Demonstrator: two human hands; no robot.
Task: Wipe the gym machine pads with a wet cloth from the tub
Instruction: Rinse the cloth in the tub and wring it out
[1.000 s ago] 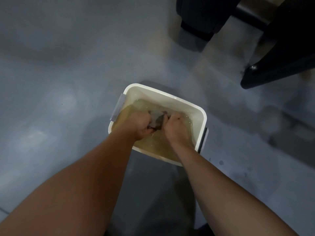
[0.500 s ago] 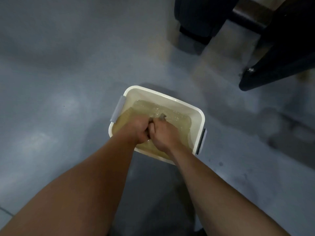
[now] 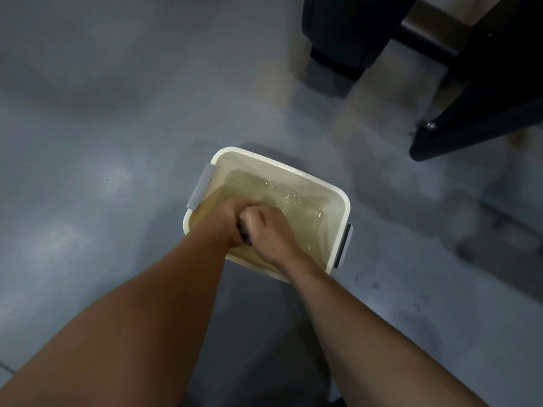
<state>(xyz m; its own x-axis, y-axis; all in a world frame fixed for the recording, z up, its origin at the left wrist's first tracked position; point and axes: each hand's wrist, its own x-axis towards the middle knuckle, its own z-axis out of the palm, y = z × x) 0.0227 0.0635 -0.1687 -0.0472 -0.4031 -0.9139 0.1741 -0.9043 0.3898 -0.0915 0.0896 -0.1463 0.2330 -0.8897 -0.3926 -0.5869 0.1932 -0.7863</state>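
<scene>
A glossy grey floor (image 3: 102, 148) is being lit in pale patches. Dark droplets (image 3: 375, 285) are being seen on it. A black bar (image 3: 470, 132) is being rested on it at the upper right.

No writing, label, brand or number can be read anywhere. The white tub (image 3: 338, 230) in the middle of the frame shows plain walls and plain grey handles, and the dark machine frame (image 3: 484, 124) at the upper right is too dim and blurred to show any mark.
</scene>
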